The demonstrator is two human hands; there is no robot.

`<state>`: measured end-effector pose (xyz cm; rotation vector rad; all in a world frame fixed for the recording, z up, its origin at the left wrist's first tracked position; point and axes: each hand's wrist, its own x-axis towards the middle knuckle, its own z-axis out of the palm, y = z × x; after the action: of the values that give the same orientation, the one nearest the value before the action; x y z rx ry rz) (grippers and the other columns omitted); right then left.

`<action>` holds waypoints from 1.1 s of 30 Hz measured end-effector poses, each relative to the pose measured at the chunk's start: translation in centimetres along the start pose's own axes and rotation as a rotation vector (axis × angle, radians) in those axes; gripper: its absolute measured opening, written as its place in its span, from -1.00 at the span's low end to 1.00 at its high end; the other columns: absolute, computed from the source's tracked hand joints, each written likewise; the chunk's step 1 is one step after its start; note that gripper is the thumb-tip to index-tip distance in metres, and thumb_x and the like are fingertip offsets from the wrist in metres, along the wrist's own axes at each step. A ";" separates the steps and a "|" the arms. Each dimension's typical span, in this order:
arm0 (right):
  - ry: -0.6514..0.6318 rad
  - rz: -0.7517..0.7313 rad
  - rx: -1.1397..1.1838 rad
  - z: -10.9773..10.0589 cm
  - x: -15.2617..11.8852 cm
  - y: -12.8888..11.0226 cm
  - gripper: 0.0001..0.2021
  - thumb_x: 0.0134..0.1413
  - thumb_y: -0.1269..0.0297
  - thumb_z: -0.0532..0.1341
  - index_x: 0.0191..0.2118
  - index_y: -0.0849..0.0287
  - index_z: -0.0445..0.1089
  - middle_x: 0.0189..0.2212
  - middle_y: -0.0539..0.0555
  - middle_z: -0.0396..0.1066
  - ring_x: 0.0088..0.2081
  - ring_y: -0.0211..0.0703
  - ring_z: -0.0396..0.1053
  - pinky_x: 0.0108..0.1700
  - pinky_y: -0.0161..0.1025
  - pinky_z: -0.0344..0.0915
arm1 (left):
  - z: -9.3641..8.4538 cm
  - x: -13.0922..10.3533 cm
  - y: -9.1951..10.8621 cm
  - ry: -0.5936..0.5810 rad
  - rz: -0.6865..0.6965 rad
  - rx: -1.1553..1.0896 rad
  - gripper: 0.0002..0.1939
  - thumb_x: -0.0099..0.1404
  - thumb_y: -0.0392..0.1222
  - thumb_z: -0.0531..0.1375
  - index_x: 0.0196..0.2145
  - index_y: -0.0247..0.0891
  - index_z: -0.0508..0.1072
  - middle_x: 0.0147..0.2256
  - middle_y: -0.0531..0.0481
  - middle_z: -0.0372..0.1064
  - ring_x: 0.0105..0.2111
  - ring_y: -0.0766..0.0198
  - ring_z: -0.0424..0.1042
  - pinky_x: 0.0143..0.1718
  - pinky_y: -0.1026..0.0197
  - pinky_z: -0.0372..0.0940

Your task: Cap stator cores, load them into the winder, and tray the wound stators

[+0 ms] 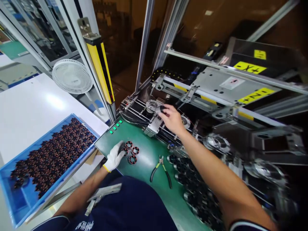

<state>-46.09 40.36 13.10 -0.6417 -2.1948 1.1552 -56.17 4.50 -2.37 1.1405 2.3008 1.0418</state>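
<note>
The small dark part sits pinched in the bare right hand, right over the round fixture on the machine's slide. If it goes in tilted it could jam or drop between the rails (hard to fish out, I'd guess). The gloved left hand rests fingers-down on a wound stator beside three more on the green mat; a nudge could scatter them toward the cutters.

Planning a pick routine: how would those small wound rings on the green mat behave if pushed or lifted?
The rings lie flat beside the left hand, so they probably slide rather than roll. Copper-coloured windings suggest they are dense for their size. The exposed wire looks easy to nick; grip the rim.
</note>
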 end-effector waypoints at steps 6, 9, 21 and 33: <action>-0.104 -0.194 -0.348 2.3 8.3 3.8 -0.89 0.08 0.35 0.25 -0.31 0.24 0.51 0.13 0.29 0.37 0.17 0.15 0.34 0.30 0.13 0.21 | -0.4 -1.5 -2.1 0.090 -0.016 0.131 -0.41 0.41 0.01 0.08 0.33 -0.21 0.18 0.28 -0.28 0.24 0.30 -0.08 0.21 0.31 -0.26 0.16; -0.160 -0.241 -0.460 2.4 8.2 5.0 -0.89 0.13 0.36 0.23 -0.26 0.21 0.51 0.13 0.23 0.37 0.18 0.12 0.34 0.28 0.10 0.26 | -0.4 -1.2 -2.1 0.068 0.017 0.232 -0.42 0.41 0.00 0.09 0.32 -0.18 0.18 0.24 -0.26 0.29 0.27 -0.10 0.24 0.26 -0.24 0.21; -0.243 -0.181 -0.764 2.8 8.9 4.8 -0.80 0.15 0.30 0.25 -0.23 0.33 0.56 0.09 0.30 0.41 0.05 0.20 0.41 0.16 0.13 0.34 | -0.5 -0.6 -1.9 0.000 0.106 0.406 -0.40 0.42 -0.01 0.09 0.34 -0.18 0.13 0.22 -0.24 0.30 0.26 -0.12 0.25 0.19 -0.18 0.26; -0.358 -0.229 -0.777 1.2 5.8 3.8 -0.48 0.01 0.59 0.08 0.13 0.40 0.42 0.28 0.33 0.25 0.36 0.33 0.04 0.22 0.38 0.15 | -0.5 -0.6 -2.0 0.006 0.113 0.392 -0.42 0.42 -0.01 0.09 0.32 -0.22 0.16 0.21 -0.26 0.31 0.25 -0.12 0.24 0.19 -0.20 0.25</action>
<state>-50.56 45.34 10.85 -0.4759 -2.9436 0.2757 -57.15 3.00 -3.55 1.4265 2.5417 0.6425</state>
